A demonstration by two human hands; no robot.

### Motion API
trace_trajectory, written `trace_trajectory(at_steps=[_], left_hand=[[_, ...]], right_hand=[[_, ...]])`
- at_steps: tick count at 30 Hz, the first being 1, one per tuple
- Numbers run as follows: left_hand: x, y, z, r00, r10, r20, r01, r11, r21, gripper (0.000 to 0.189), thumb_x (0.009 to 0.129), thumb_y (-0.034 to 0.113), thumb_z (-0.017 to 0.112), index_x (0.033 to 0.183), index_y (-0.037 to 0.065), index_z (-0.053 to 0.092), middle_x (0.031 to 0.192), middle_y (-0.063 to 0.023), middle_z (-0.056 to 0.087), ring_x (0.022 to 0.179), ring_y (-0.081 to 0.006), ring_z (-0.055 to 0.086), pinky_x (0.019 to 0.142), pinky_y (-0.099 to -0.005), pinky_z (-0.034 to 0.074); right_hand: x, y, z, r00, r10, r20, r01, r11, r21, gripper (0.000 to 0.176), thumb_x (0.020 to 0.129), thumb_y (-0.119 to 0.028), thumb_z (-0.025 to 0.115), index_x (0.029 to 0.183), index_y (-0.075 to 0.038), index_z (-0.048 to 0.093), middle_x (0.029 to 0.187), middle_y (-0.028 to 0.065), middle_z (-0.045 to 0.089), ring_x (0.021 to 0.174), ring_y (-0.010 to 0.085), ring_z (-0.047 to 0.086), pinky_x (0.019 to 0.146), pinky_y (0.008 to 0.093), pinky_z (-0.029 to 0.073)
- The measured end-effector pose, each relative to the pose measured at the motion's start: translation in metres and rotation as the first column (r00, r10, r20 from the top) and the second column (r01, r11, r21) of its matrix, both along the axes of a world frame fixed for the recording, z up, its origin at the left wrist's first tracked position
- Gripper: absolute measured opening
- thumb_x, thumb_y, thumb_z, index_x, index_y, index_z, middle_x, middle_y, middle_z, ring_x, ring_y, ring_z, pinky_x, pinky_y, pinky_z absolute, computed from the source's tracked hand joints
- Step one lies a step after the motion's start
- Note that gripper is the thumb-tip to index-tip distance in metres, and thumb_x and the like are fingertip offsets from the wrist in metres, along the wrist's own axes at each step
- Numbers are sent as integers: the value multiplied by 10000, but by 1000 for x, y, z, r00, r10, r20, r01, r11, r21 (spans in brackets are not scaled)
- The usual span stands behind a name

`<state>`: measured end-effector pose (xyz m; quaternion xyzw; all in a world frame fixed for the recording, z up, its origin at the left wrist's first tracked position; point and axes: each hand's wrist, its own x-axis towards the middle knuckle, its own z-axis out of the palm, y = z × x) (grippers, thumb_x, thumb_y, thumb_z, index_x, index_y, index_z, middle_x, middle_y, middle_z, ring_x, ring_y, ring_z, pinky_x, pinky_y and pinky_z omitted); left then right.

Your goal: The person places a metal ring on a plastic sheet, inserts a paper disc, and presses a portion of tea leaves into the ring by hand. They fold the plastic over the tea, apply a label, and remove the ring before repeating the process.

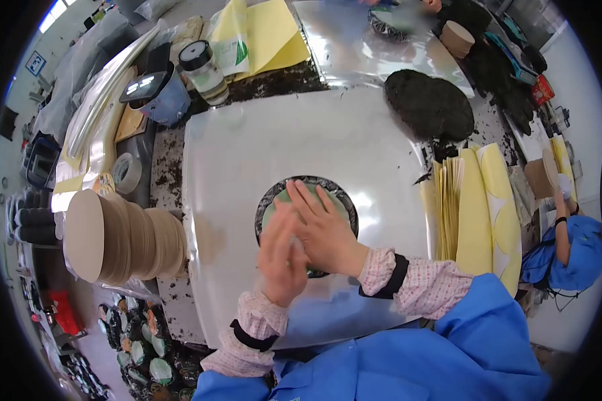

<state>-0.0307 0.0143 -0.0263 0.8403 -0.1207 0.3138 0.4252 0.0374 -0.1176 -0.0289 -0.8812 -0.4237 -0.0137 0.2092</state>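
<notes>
A round disc with a pale green face (284, 196) lies on the shiny metal sheet (241, 147), ringed by a crinkled, glossy black rim (349, 200). My right hand (328, 230) rests flat across the disc, fingers stretched out toward its far edge. Beside it, my left hand (281, 250) is over the disc's left part, somewhat blurred, its fingers extended and overlapping the right hand. Neither hand grips anything visible. Both together hide most of the green face.
Stacked brown cardboard discs (127, 237) stand left, yellow paper sheets (475, 207) right. A dark, soil-like slab (428, 103) lies at the back right. Behind on the left are a jar (204, 72) and a blue container (164, 100). A co-worker (565, 250) is at far right.
</notes>
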Motion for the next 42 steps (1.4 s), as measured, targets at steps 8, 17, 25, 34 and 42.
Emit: trace_trajectory(at_steps=[8,17,25,34,42], left_hand=[[15,23,-6,895,-223,-387,17,883,-469,469,1045,314,545,1383,-11,559,1419,-154,568,1323,-254,520,1134,-392,387],[8,-21,18,676,147,-722,357,792,495,638,903,466,675,1348,20,576,1477,-216,496,1434,-383,389,1151,-577,327],[-28,28,-8,731,160,-664,-406,884,-233,393,919,131,709,1289,18,640,1201,-148,678,1010,-255,666,850,-365,544],[-169,133,109,927,320,-194,-360,620,-697,147,950,82,638,1085,35,671,1020,-107,681,877,-199,646,761,-343,536],[-186,123,32,715,-86,-694,393,871,297,138,747,141,859,846,103,771,887,-40,723,887,-254,682,781,-348,546]], right_hand=[[27,-23,26,981,-40,-189,135,841,524,498,880,-252,709,1316,-25,627,1295,218,628,1235,375,584,1037,449,466],[-14,-37,75,985,-128,112,35,797,603,253,838,-13,693,1071,-87,755,871,96,731,737,283,712,625,363,561],[-39,-119,27,792,-228,-566,527,724,445,310,913,10,637,1212,-17,714,962,162,747,813,184,719,724,279,561],[-60,-163,21,734,-307,-605,550,792,265,303,899,-9,610,1184,0,712,812,145,711,668,134,621,608,289,487],[-90,-164,4,859,-163,-485,336,895,295,684,871,-339,761,1443,-54,518,1410,306,513,1255,399,565,1032,450,476]])
